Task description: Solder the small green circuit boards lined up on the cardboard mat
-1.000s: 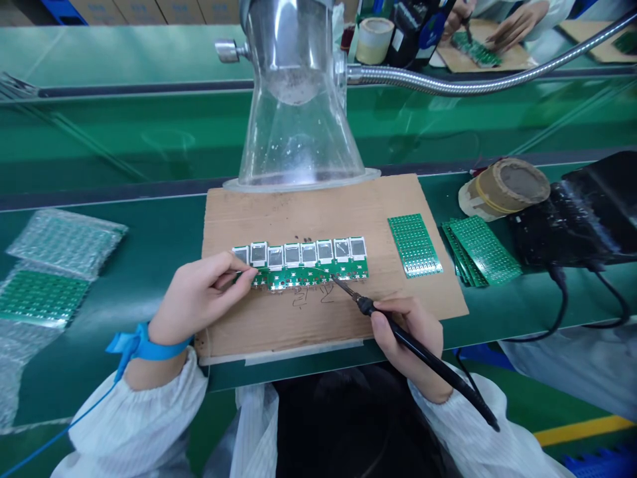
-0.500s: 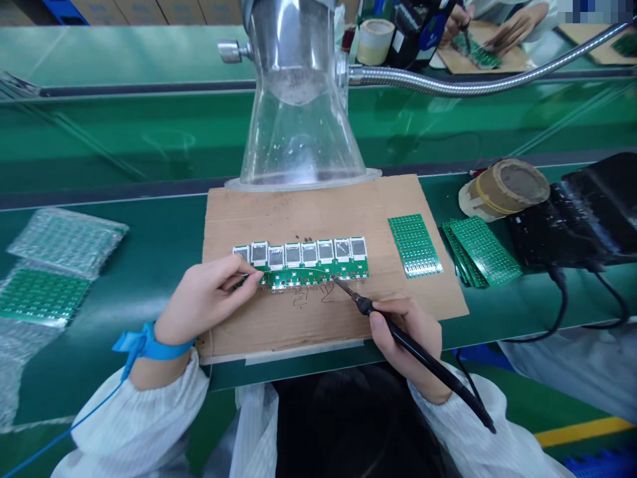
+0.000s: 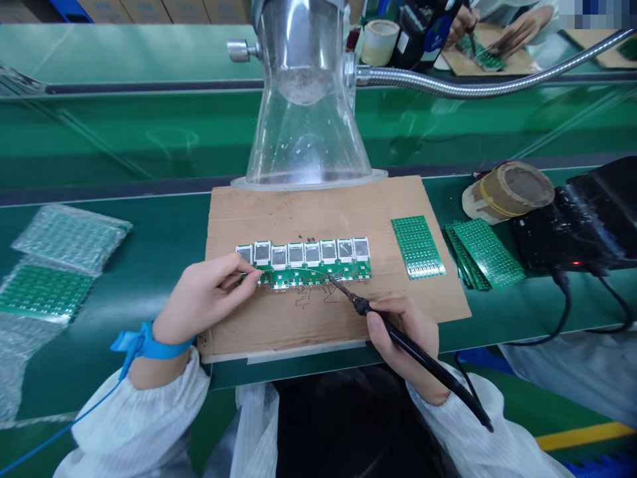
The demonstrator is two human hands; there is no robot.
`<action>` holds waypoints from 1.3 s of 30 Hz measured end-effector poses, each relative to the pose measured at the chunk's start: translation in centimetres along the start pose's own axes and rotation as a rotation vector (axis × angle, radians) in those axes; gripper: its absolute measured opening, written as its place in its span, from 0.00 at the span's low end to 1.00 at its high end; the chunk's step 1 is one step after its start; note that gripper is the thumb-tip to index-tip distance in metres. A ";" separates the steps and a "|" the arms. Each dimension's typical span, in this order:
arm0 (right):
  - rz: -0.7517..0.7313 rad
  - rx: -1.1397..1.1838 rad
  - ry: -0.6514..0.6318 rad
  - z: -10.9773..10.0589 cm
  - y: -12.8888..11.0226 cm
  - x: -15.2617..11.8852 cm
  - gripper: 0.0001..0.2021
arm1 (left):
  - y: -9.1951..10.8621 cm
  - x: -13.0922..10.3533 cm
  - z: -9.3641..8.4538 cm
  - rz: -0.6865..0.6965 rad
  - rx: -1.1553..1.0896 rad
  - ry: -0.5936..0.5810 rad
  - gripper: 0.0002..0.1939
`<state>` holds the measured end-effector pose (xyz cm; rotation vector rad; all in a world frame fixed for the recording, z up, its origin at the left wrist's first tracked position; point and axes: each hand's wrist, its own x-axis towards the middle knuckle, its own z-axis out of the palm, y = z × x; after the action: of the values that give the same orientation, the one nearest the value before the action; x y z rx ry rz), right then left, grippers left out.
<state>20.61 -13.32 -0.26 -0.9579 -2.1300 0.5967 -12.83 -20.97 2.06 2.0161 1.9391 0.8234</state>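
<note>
A green circuit board [image 3: 298, 276] with a row of white-framed display squares lies on a brown cardboard sheet [image 3: 279, 325]. My left hand [image 3: 213, 292], a blue strap round its wrist, is closed in a pinch on a thin solder wire [image 3: 293, 269] at the board's left part. The wire arches over the board to the right. My right hand [image 3: 405, 338] grips a black soldering iron [image 3: 398, 335] like a pen. Its tip meets the wire's end at the board's lower edge, right of the middle; whether it touches a pad is too small to tell.
A clear fume hood [image 3: 308, 139] hangs just behind the board. Perforated green boards [image 3: 419, 245] lie to the right, by a tape roll [image 3: 512, 189] and a black box [image 3: 547, 229]. Bubble-wrapped boards [image 3: 72, 236] lie left. A co-worker's hands [image 3: 522, 33] work across the bench.
The iron's tip has shifted slightly left along the board's lower edge, with the wire's end. My left hand keeps its pinch. The whole view has moved a little.
</note>
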 end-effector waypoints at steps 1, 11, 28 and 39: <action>0.000 0.002 -0.003 0.1 0.0 0.0 0.03 | 0.0 0.0 0.0 0.001 0.002 -0.003 0.12; -0.053 -0.050 0.008 0.3 0.0 0.1 0.05 | 0.0 -0.1 0.1 0.034 -0.005 -0.013 0.11; -0.023 -0.007 -0.011 1.0 -1.0 0.5 0.02 | -0.6 -1.0 -0.6 -0.042 -0.028 0.006 0.11; -0.079 -0.020 0.007 1.4 -0.8 0.0 0.02 | -0.7 -1.2 -0.8 -0.045 -0.025 0.012 0.11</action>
<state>19.20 -13.98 -0.62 -0.8804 -2.1608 0.5330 -13.76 -22.21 2.07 1.9506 1.9627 0.8470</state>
